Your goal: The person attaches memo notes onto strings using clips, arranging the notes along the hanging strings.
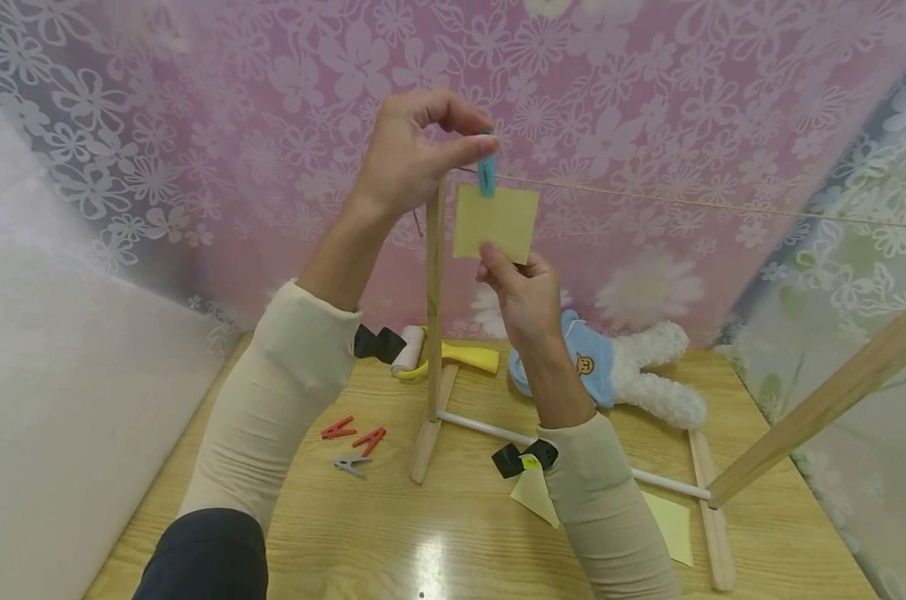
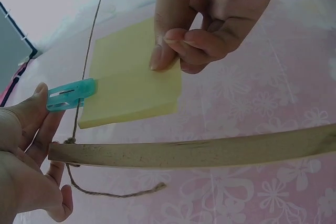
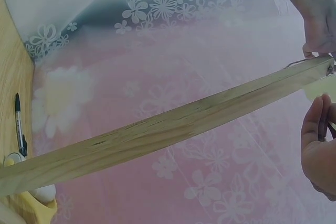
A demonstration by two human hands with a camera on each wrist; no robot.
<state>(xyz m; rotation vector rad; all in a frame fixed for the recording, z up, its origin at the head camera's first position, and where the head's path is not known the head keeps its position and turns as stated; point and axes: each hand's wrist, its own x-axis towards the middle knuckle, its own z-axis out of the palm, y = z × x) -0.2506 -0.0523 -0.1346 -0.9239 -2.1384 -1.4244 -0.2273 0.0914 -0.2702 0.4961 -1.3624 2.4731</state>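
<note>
Between thumb and fingers my left hand (image 1: 415,150) pinches the top of a blue clothespin (image 1: 486,175). That clothespin sits across the twine (image 1: 618,188), its lower end at the top edge of a yellow sticky note pad (image 1: 498,223). From below, my right hand (image 1: 529,296) pinches the pad's lower edge, thumb in front. In the left wrist view the clothespin (image 2: 71,94) meets the pad (image 2: 131,77) at the twine, close to the knot on the wooden post (image 2: 189,150). The right wrist view shows only a sliver of the pad behind the post.
Two red clothespins (image 1: 338,428) and a grey one (image 1: 351,465) lie on the table (image 1: 332,533). A yellow-handled lint roller (image 1: 468,358) lies behind the left post (image 1: 435,308). A plush toy in blue (image 1: 595,358) lies right; yellow notes (image 1: 670,525) rest near the white crossbar (image 1: 490,428).
</note>
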